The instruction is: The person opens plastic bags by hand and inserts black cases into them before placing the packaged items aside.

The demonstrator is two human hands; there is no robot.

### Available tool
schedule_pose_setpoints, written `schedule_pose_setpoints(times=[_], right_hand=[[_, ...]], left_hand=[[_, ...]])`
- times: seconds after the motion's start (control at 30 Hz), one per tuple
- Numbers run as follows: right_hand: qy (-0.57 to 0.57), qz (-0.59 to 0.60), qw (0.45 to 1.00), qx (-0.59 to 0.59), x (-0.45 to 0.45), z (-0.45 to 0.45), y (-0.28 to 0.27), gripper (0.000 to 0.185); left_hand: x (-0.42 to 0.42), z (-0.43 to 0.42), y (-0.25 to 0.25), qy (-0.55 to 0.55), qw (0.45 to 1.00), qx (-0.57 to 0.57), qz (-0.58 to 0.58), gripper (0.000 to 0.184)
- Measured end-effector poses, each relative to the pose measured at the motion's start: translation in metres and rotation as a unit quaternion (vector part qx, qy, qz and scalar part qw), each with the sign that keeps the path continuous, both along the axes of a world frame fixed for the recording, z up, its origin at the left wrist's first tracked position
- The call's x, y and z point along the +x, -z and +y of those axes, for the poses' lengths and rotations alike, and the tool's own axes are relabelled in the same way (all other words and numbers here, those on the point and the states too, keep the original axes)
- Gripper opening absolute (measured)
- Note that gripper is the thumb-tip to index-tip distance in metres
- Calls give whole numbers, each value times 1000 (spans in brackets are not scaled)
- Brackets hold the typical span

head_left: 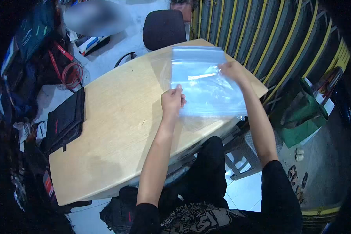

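Observation:
A clear, bluish plastic sheet (202, 95), shiny and creased, is spread over the right end of the wooden table; whether it is a flat bag or a single layer I cannot tell. My left hand (172, 100) grips its left edge, thumb on top and fingers curled. Toward the upper right of the plastic, my right hand (231, 71) is closed with its fingertips pinching the film, slightly blurred. Faint folds run along the far edge of the sheet, and its near right corner hangs close to the table's front edge.
The wooden table (109, 117) carries a black folder (65, 121) at its left end. Beyond it stands a dark chair (164, 29). On the right are a yellow-striped ribbed shutter (269, 35), a green bag (300, 117) and a grey stool (247, 150).

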State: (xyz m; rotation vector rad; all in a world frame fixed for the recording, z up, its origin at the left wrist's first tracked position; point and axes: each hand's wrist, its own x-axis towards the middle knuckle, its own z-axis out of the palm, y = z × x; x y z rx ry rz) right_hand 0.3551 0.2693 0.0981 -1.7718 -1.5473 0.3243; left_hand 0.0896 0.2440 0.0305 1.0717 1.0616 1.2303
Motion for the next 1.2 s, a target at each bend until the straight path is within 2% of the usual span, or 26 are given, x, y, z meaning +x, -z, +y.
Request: schedule_pose_setpoints(times=[0.1, 0.2, 0.23, 0.3, 0.33, 0.4, 0.47, 0.53, 0.6, 0.67, 0.77, 0.8, 0.83, 0.9, 0.93, 0.97, 1.07, 1.1, 1.13, 1.17, 1.2], right_hand=[[47, 64, 992, 94, 35, 39, -7, 42], [100, -7, 976, 192, 24, 23, -66, 44], [125, -63, 962, 237, 29, 29, -78, 46], [139, -98, 964, 203, 34, 34, -106, 44], [142, -65, 962, 224, 40, 43, -113, 44], [151, 4, 953, 263, 54, 56, -121, 44], [122, 19, 953, 275, 61, 48, -138, 44], [79, 53, 949, 300, 47, 30, -163, 47], [34, 9, 945, 325, 56, 30, -183, 48], [-36, 7, 932, 361, 45, 9, -204, 48], [-83, -61, 910, 402, 55, 2, -242, 46], [-110, -30, 904, 413, 56, -1, -253, 43], [-75, -71, 920, 378, 67, -5, -272, 39], [-92, 13, 923, 372, 27, -38, -295, 44], [-49, -49, 922, 381, 15, -57, -303, 44], [-54, -34, 922, 381, 12, -69, -313, 44], [-53, -23, 914, 401, 0, -103, -339, 50], [-26, -22, 908, 418, 8, -110, -350, 49], [2, -20, 901, 434, 15, -116, -362, 49], [17, 33, 904, 425, 2, -133, -367, 48], [-81, 58, 910, 402, 22, -136, -375, 48]], left_hand=[[-4, -3, -5, -19, 994, 1, 105, 27], [3, -11, -12, -60, 973, 26, 222, 41], [4, -9, -6, -74, 957, 71, 272, 41], [6, -5, 3, -102, 911, 159, 367, 41], [8, -14, -7, -90, 922, 129, 353, 32], [7, -20, -13, -75, 895, 157, 411, 25], [7, -21, -12, -85, 854, 194, 474, 16], [9, -26, -12, -91, 819, 188, 535, 21], [13, -32, -19, -86, 791, 166, 582, 24], [17, -31, -14, -118, 757, 191, 614, 24], [18, -30, -4, -151, 718, 239, 636, 27], [19, -32, -3, -160, 705, 243, 647, 28], [19, -32, -3, -170, 692, 246, 657, 30], [16, -33, -7, -123, 740, 214, 625, 34], [14, -34, -14, -90, 760, 191, 615, 35], [12, -33, -19, -57, 778, 167, 603, 35], [9, -21, -27, -127, 831, 236, 488, 61], [11, -11, -33, -71, 910, 208, 351, 70], [15, 4, -42, -13, 964, 173, 202, 79], [17, 6, -61, 47, 989, 133, 48, 89], [19, 3, -76, 138, 979, 59, -139, 90]])
